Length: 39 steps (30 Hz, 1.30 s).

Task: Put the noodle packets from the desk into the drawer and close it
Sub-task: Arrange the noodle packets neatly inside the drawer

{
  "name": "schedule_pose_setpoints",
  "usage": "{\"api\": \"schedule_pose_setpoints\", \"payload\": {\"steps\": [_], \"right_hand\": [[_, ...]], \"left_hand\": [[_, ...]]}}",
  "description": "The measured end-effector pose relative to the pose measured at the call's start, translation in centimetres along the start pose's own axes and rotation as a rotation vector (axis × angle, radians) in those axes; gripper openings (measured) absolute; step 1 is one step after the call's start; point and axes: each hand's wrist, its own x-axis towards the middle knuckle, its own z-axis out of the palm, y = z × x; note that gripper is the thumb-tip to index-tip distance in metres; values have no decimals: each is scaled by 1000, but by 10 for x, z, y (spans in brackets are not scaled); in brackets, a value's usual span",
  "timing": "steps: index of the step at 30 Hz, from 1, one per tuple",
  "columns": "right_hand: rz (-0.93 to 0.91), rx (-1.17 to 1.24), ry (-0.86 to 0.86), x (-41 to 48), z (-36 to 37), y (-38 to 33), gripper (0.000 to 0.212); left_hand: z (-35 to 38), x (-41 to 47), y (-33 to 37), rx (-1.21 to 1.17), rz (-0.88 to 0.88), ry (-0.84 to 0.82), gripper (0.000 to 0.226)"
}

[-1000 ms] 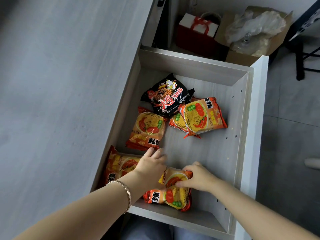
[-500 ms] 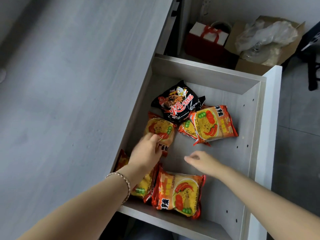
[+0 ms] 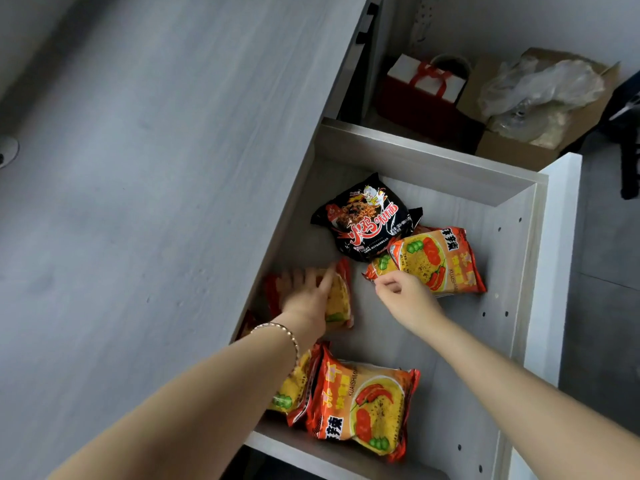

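Observation:
The open grey drawer holds several noodle packets. A black packet lies at the back, with an orange packet to its right lying over a smaller orange one. My left hand grips an orange packet that stands tilted on its edge by the drawer's left wall. My right hand has its fingers curled at the smaller packet's corner; whether it grips is unclear. Two more orange packets lie at the front, the left one partly under my forearm.
The grey desk top runs along the drawer's left side. The white drawer front stands on the right. Behind the drawer are a red gift box and a cardboard box with plastic wrap. Grey floor lies right.
Both hands have let go of the front packets and moved toward the back. My left hand has tipped the middle orange packet onto its edge; my right hand has reached the smaller packet's corner.

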Motion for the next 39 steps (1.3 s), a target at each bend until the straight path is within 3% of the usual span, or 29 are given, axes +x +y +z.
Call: {"api": "schedule_pose_setpoints", "payload": {"steps": [4,6,9,11,14,17,19,22,25,30,33,36,39], "right_hand": [[-63,-108,-28,-4,-4,7,23],[-85,-131,-35,-4,-3,12,22],[-111,-140,-35,-3,-2,15,22],[-115,-125,-29,-2,-3,16,22],[-144,-141,32,-2,-4,17,20],[-246,-220,309,-3,-13,19,24],[-288,-317,433,2,-28,21,48],[-241,-847,145,18,-60,29,103],[-180,-1141,6,34,-79,40,123],[-304,-1092,180,40,-75,51,111],[-354,-990,223,27,-69,55,112],[-549,-914,305,6,-58,44,110],[-891,-904,252,-11,-42,27,92]], "left_hand": [[-11,-1,-18,275,111,-54,84],[-17,-2,-18,179,115,-32,67],[-22,0,-7,-171,104,-24,51],[-17,4,-1,-268,91,-65,64],[-4,7,0,1,108,-83,82],[0,7,-1,99,104,-74,85],[0,7,-5,103,103,-78,85],[0,5,-12,40,93,-57,82],[-1,-1,-15,-88,117,-42,80],[-14,-12,-13,-446,92,-25,69],[-27,-18,-8,-614,36,83,58],[-47,-26,-2,-981,48,122,59],[-71,-36,0,-1209,107,-35,71]]}}
